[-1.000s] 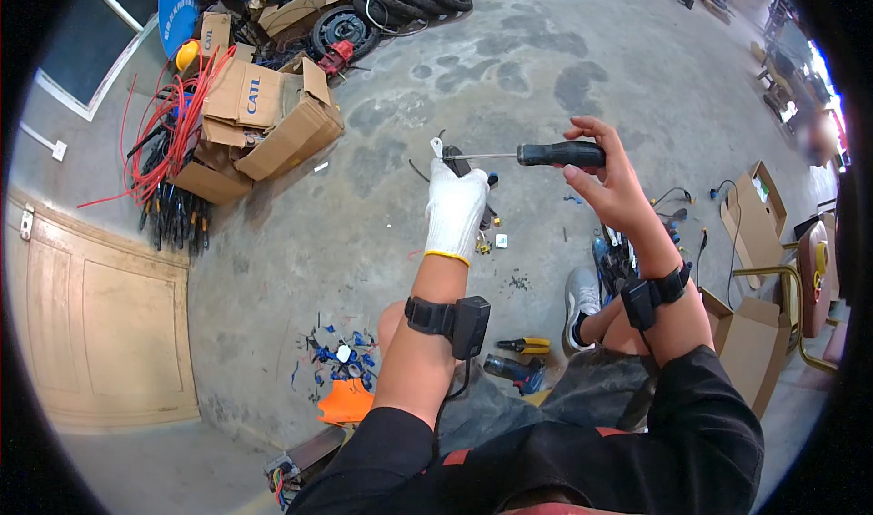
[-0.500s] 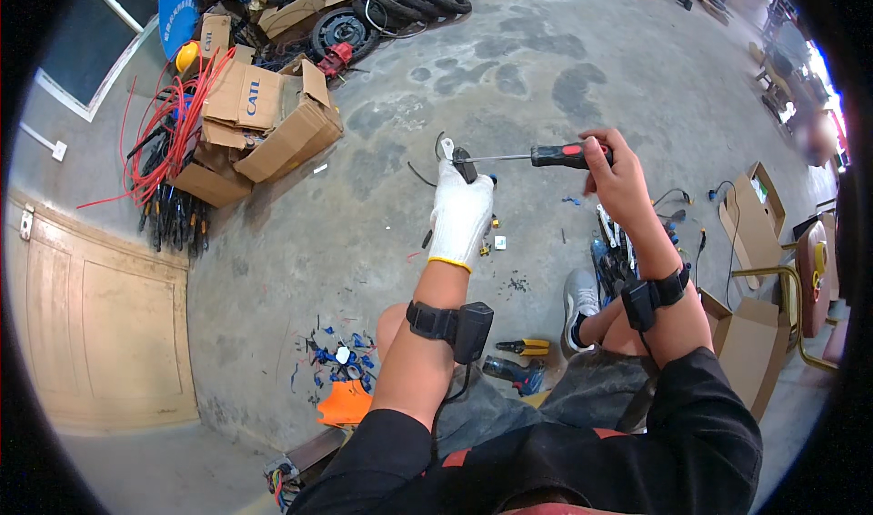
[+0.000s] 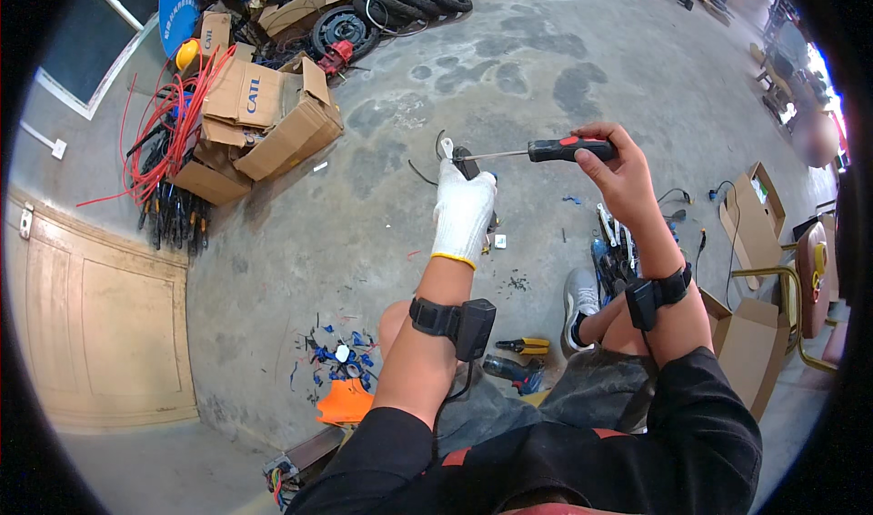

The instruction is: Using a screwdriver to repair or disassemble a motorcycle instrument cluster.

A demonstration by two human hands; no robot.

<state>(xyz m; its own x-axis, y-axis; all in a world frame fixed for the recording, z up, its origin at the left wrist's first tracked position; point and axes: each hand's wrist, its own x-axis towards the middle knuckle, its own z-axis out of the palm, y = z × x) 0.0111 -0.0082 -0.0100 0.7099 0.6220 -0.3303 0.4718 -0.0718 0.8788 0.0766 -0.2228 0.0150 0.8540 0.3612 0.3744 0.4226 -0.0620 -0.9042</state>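
Note:
A white knitted glove with a yellow cuff covers my left hand (image 3: 462,207), which grips a small black part (image 3: 466,163) with thin dark wires (image 3: 424,174) sticking out on its left. What kind of part it is I cannot make out. My bare right hand (image 3: 620,165) holds a screwdriver (image 3: 556,149) by its black and red handle. The shaft lies nearly level and points left, its tip at the black part. Whether the tip sits in a screw is too small to see.
Cutters with yellow handles (image 3: 523,345) and a cordless drill (image 3: 516,373) lie on the floor by my legs. Blue and black scraps (image 3: 338,358) are scattered left of them. Cardboard boxes (image 3: 264,119) with red cable (image 3: 177,119) stand far left; a chair (image 3: 789,310) is at right.
The screwdriver's handle has turned and shifted slightly left. My right fingers have loosened and changed their hold on it. The left hand with the black part has barely moved.

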